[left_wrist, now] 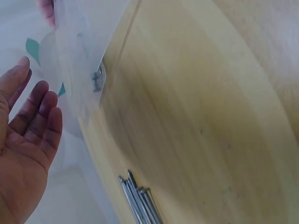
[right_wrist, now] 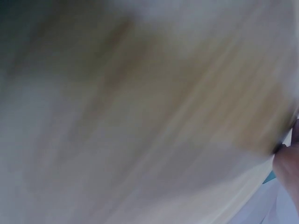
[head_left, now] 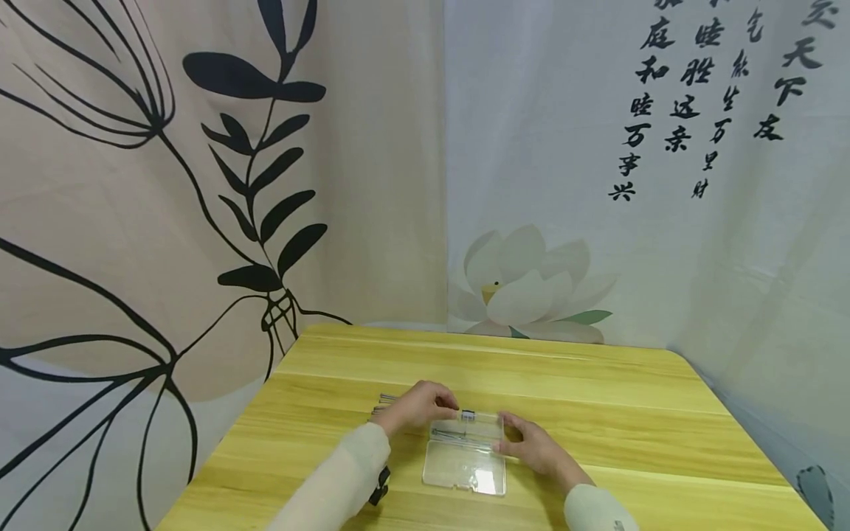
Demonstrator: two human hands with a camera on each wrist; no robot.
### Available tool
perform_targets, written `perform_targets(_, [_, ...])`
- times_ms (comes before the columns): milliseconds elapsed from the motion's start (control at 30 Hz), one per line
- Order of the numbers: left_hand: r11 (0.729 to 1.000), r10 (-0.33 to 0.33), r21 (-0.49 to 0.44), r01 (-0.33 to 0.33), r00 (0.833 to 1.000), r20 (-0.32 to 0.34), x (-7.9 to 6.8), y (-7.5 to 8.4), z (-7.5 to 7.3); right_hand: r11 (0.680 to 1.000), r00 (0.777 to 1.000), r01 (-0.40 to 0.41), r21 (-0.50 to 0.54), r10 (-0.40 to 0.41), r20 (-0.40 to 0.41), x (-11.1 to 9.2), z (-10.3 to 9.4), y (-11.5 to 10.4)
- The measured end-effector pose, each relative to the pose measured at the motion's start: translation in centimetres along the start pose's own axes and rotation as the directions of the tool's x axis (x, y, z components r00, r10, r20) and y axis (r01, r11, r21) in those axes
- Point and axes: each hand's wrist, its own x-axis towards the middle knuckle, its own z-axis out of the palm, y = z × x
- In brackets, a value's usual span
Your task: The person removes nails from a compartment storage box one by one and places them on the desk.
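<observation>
A clear plastic box (head_left: 465, 450) stands on the table with its lid laid back on the near side. Some nails (head_left: 450, 436) lie inside its far half; in the left wrist view a few dark metal pieces show through the box wall (left_wrist: 77, 60). My right hand (head_left: 534, 446) grips the box's right side, thumb at the near part and fingers at the far corner. Beside the far left corner, my left hand (head_left: 425, 404) has its fingers loosely bent, with nothing between them. Several loose nails (left_wrist: 142, 203) lie in a bunch by the left wrist.
The yellow wooden table (head_left: 598, 398) reaches back to a printed curtain (head_left: 378, 184). A black strap piece (head_left: 380, 487) sits by the left sleeve. The right wrist view is mostly blurred, with part of the hand (right_wrist: 287, 163) at its right edge.
</observation>
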Motion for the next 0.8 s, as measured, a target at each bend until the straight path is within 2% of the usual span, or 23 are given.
perform_targets(133, [1.0, 0.016, 0.012, -0.016, 1.0, 0.001, 0.2, 0.1, 0.6, 1.0, 1.0, 0.025, 0.0, -0.025, 0.007, -0.1, -0.1, 0.0])
perform_targets(433, [0.999, 0.03, 0.034, -0.031, 0.999, 0.018, 0.1, 0.3, 1.7, 1.0, 0.999, 0.022, -0.01, -0.021, 0.043, -0.3, -0.3, -0.1])
perform_targets(800, [1.0, 0.017, 0.026, -0.018, 0.999, 0.031, 0.2, 0.5, 2.4, 1.0, 0.998, 0.013, -0.001, -0.013, 0.055, -0.1, -0.2, 0.0])
